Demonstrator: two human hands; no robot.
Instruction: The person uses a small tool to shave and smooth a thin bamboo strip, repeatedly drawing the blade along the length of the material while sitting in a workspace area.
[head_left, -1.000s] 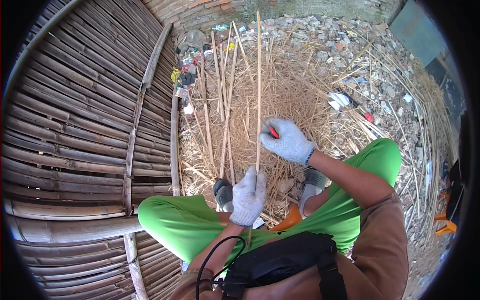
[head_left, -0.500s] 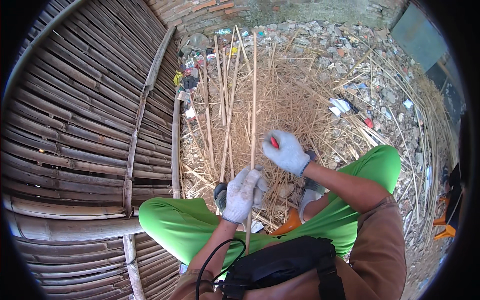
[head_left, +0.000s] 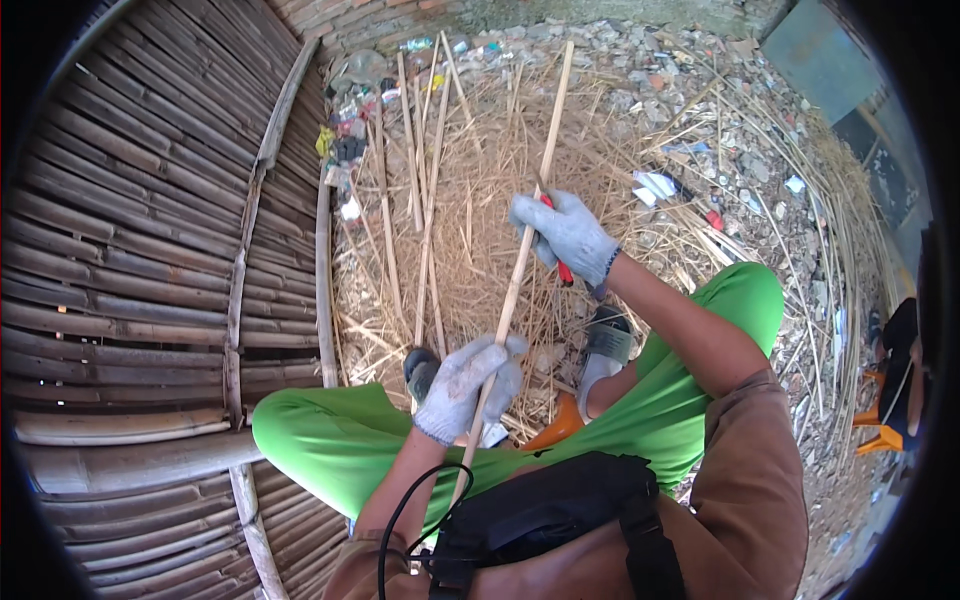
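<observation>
A long pale bamboo strip (head_left: 555, 118) runs up and away from my lap, tilted to the right at its far end. My left hand (head_left: 460, 390), in a white work glove, is closed round its lower part. Higher up, my gloved right hand (head_left: 578, 232) is closed on a red-handled knife (head_left: 565, 273), with its fingers against the strip. The knife's narrow blade shows beside the strip just above that hand. Its exact contact with the bamboo is partly hidden by the fingers.
Several cut bamboo strips (head_left: 412, 150) lie ahead on the left, over a heap of shavings (head_left: 490, 230). A bamboo slat wall (head_left: 130, 260) stands at left, a brick wall (head_left: 340, 22) at the back. Rubble and long strips spread at right, near an orange stool (head_left: 880, 438) beside another person.
My right hand has come onto the strip with the knife, whose blade now shows. The strip's far end has swung right. My left hand still holds the lower part.
</observation>
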